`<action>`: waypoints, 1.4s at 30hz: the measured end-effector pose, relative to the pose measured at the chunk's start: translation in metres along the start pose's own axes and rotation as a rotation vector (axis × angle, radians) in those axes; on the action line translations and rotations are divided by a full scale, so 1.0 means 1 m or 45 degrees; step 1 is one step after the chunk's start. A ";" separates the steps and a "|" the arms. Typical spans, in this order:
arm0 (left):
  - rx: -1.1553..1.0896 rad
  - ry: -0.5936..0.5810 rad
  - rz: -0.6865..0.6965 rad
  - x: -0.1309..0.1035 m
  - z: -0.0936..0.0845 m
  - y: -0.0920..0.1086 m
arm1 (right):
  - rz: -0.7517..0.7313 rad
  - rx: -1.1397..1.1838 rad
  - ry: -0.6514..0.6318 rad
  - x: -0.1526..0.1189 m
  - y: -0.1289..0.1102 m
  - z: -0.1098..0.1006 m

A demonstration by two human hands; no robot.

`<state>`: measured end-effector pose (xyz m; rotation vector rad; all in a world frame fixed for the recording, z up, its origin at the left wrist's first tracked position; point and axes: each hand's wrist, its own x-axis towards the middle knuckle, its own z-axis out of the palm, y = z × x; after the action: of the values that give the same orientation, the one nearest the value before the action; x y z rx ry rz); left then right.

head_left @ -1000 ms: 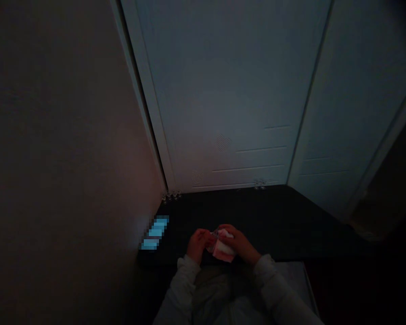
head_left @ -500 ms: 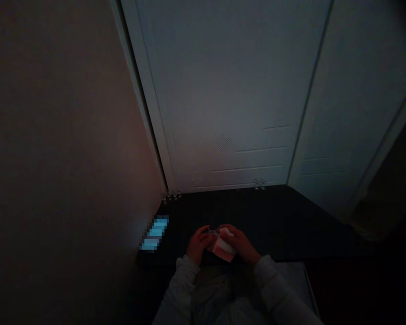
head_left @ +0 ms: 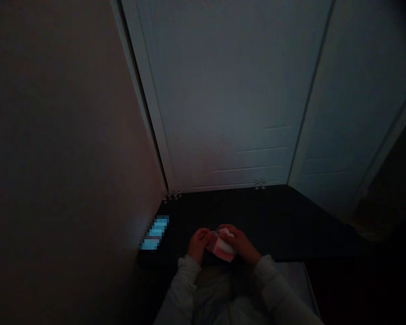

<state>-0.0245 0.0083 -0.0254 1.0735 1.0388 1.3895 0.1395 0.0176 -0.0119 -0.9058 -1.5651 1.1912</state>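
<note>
In the dim light, a small pink-and-white box is held just above the front part of a black table. My right hand grips it from the right, with the thumb across its white face. My left hand is at the box's left end, fingers closed in a pinch around a clear, shiny part there. The fingertips of both hands nearly meet at the top of the box. Darkness hides fine detail between them.
White panels with embossed hearts rise behind the table, and a wall stands close on the left. A blurred bright screen lies at the left edge. Small shiny pieces sit along the back edge, with others farther right.
My left fingers have shifted slightly and curled closer at the clear end of the box. The box and my right hand have stayed almost still. The scene is a little darker.
</note>
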 end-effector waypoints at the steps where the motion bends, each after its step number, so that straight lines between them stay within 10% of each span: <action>1: -0.025 -0.005 -0.012 -0.001 0.000 0.001 | -0.007 -0.005 -0.001 0.000 -0.001 0.000; 42: -0.079 0.020 -0.045 -0.004 0.002 0.004 | -0.015 -0.022 -0.011 -0.001 -0.004 -0.001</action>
<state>-0.0228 0.0041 -0.0215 0.9959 1.0151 1.3945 0.1406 0.0160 -0.0082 -0.9030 -1.5877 1.1763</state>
